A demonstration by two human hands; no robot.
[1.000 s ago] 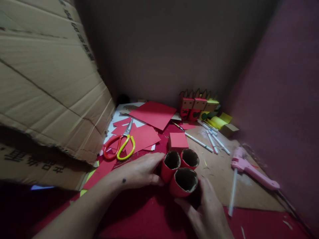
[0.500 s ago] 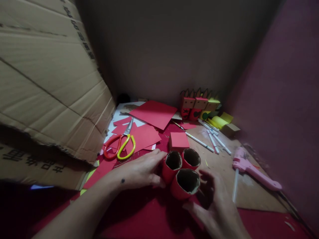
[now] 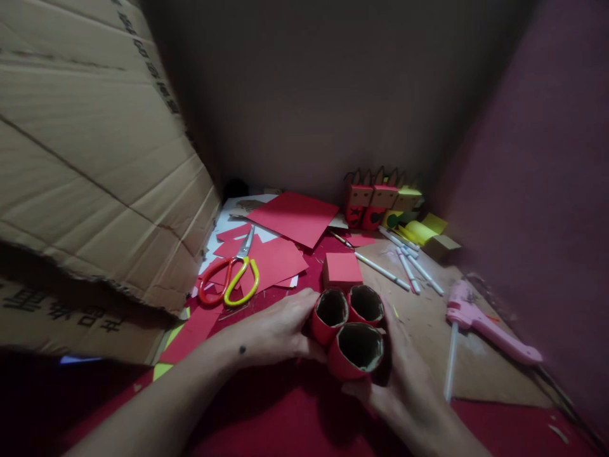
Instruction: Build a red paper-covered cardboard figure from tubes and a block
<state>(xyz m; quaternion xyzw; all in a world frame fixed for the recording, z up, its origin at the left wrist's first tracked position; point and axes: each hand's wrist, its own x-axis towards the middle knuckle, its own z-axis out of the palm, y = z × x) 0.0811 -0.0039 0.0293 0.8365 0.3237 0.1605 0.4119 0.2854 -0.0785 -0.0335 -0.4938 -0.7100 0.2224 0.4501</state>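
Note:
Three red-covered cardboard tubes [image 3: 345, 365] stand upright in a tight cluster, their hollow tops facing up. My left hand [image 3: 285, 327] presses against the left side of the cluster, thumb at the near side. Around the right side curves my right hand [image 3: 404, 374], its thumb at the base of the nearest tube and its fingers partly hidden behind. Just beyond the tubes sits a small red paper-covered box [image 3: 342, 270].
Scissors [image 3: 242, 279] with red and yellow handles lie on red paper [image 3: 278, 263] at left. Markers [image 3: 419, 266] and a pink glue gun [image 3: 490, 327] are on the right. Decorated tube figures [image 3: 373, 206] stand behind. Large cardboard [image 3: 95, 127] rises at left.
My right hand has moved in from the right and now touches the tubes. My left hand has shifted slightly right, its thumb closer under the cluster.

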